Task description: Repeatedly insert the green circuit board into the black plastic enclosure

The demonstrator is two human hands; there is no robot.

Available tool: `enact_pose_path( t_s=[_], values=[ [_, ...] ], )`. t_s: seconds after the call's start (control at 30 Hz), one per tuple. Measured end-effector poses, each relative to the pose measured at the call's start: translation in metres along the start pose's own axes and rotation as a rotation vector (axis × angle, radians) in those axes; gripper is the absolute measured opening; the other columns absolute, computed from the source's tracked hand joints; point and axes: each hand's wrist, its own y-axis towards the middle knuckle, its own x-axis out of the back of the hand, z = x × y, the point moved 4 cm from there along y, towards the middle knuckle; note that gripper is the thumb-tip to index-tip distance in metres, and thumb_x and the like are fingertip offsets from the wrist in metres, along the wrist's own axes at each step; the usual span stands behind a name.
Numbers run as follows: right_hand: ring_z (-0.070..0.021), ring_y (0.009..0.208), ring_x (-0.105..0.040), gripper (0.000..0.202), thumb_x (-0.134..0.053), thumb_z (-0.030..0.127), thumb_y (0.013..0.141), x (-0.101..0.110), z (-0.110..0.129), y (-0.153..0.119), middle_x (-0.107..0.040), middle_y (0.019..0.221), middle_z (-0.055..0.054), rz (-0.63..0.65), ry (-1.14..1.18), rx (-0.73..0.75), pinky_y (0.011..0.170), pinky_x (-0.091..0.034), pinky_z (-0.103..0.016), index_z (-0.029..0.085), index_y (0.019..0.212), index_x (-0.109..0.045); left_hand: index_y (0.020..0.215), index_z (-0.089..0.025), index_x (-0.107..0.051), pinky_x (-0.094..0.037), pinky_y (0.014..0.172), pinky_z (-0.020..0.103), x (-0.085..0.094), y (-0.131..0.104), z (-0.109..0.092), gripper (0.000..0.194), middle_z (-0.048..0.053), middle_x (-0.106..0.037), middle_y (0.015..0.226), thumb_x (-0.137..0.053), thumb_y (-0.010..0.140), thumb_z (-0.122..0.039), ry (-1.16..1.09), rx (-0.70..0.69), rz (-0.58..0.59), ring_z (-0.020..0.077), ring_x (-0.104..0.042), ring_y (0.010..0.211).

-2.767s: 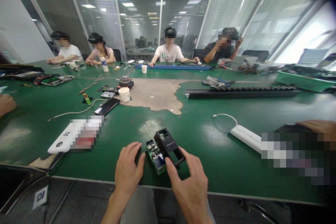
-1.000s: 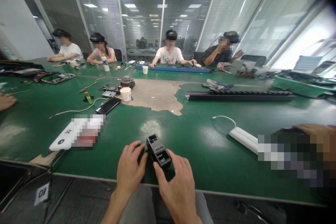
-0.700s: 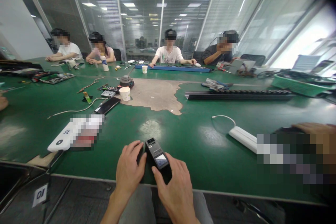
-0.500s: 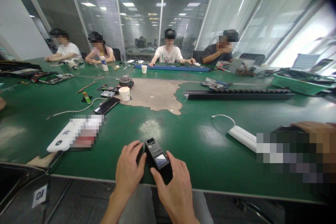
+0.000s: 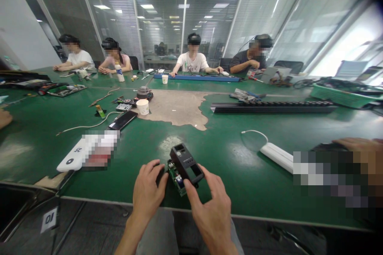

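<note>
Green tabletop [image 5: 110, 185] before a glass partition [image 5: 161, 12]. The right hand [image 5: 211, 203] grips a black cover [image 5: 184, 159] near its lower end, offset rightward over a circuit board [image 5: 176, 174], probably to leave its windows unobstructed. The left hand [image 5: 149, 187], empty and loosely curved, flanks the board, presumably for steadying; contact cannot be confirmed.

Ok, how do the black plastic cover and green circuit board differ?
The black plastic cover is a shell with cut-out windows; the green circuit board carries exposed components. The cover is held in the right hand; the board, partly hidden, seems to rest on the green table. Both look oblong.
</note>
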Motion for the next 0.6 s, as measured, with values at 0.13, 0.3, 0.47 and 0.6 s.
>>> enact_pose_path(
  t_s=[0.13, 0.3, 0.47, 0.6],
  values=[
    [-0.0272, 0.103, -0.060, 0.046, -0.062, 0.049, 0.085, 0.010, -0.023, 0.008, -0.066, 0.112, -0.012, -0.055, -0.057, -0.074, 0.092, -0.048, -0.044, 0.018, 0.120, -0.061, 0.112, -0.026, -0.067, -0.049, 0.096, 0.047, 0.000, 0.001, -0.001, 0.026, 0.006, -0.061, 0.124, -0.052, 0.092, -0.033, 0.016, -0.001, 0.013, 0.0265, -0.055, 0.114],
    [-0.0286, 0.101, -0.060, 0.048, -0.058, 0.053, 0.086, 0.005, -0.049, 0.004, -0.067, 0.109, -0.013, -0.007, -0.134, -0.129, 0.089, -0.048, -0.045, 0.017, 0.118, -0.062, 0.111, -0.026, -0.068, -0.049, 0.095, 0.047, -0.001, 0.001, -0.001, 0.026, 0.007, -0.061, 0.123, -0.052, 0.092, -0.034, 0.015, -0.016, 0.012, 0.0266, -0.056, 0.112],
    [-0.0290, 0.100, -0.060, 0.048, -0.059, 0.052, 0.086, -0.003, -0.058, -0.003, -0.067, 0.107, -0.014, 0.036, -0.179, -0.115, 0.088, -0.048, -0.045, 0.016, 0.118, -0.062, 0.111, -0.026, -0.068, -0.050, 0.094, 0.046, 0.000, 0.001, 0.000, 0.027, 0.007, -0.062, 0.123, -0.053, 0.091, -0.034, 0.029, -0.021, 0.001, 0.0270, -0.056, 0.111],
    [-0.0297, 0.104, -0.057, 0.054, -0.062, 0.052, 0.084, -0.005, -0.063, -0.006, -0.067, 0.111, -0.015, 0.047, -0.209, -0.074, 0.092, -0.047, -0.046, 0.012, 0.121, -0.059, 0.112, -0.027, -0.068, -0.049, 0.095, 0.046, 0.000, 0.001, -0.002, 0.027, 0.006, -0.062, 0.124, -0.052, 0.092, -0.034, 0.032, -0.018, 0.009, 0.0268, -0.056, 0.112]
  ],
)
